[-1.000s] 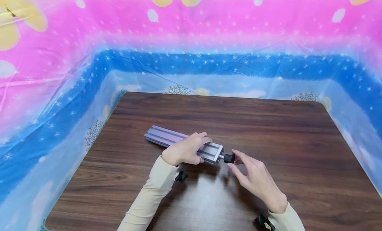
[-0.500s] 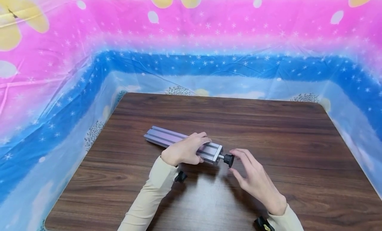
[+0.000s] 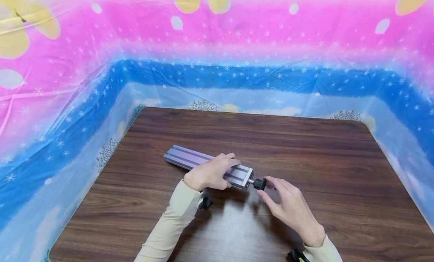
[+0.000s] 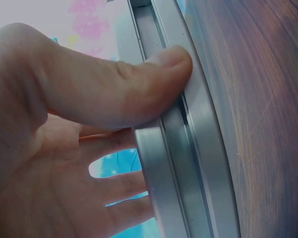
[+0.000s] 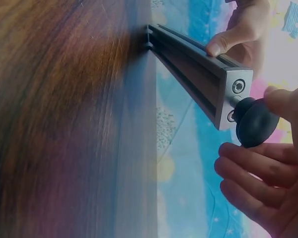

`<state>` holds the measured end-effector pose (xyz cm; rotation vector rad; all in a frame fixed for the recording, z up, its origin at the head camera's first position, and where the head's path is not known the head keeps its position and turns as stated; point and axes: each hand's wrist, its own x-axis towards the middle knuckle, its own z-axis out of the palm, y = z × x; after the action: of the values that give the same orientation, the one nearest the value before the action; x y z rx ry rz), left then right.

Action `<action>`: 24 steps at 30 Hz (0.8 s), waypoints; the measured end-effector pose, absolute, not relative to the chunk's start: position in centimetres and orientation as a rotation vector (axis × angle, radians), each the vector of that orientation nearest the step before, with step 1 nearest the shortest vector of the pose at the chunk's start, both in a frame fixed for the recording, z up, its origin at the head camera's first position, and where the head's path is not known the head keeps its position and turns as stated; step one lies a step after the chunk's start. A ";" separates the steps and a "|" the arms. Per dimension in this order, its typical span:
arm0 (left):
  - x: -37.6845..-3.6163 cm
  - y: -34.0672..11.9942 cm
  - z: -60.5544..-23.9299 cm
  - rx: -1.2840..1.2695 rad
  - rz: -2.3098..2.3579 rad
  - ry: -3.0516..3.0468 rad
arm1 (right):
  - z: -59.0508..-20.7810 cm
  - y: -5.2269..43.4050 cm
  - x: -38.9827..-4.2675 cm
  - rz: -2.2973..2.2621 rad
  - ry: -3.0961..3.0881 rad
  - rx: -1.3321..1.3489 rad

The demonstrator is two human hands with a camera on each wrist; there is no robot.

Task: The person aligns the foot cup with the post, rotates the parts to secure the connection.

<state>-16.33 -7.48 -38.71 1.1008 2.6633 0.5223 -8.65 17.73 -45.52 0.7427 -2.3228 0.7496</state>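
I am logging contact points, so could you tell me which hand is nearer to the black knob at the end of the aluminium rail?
Right. The right hand has its fingertips at the black knob; the left hand grips the aluminium rail farther back.

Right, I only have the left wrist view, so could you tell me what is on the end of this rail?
Observer: A black knob on a short metal stem sticks out of the rail at its right end.
Operator: Is the right hand on it?
Observer: Yes, the right hand has its thumb and fingers closed around the knob.
Operator: Anything else on that end face?
Observer: A socket screw sits beside the stem.
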 end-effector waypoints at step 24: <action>-16.4 -7.6 -38.8 1.073 0.549 2.650 | -45.2 17.4 -8.8 0.879 -2.135 0.934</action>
<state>-16.44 -7.61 -38.82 1.0731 2.6501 0.5491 -8.77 17.35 -45.23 0.9336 -2.1348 0.8789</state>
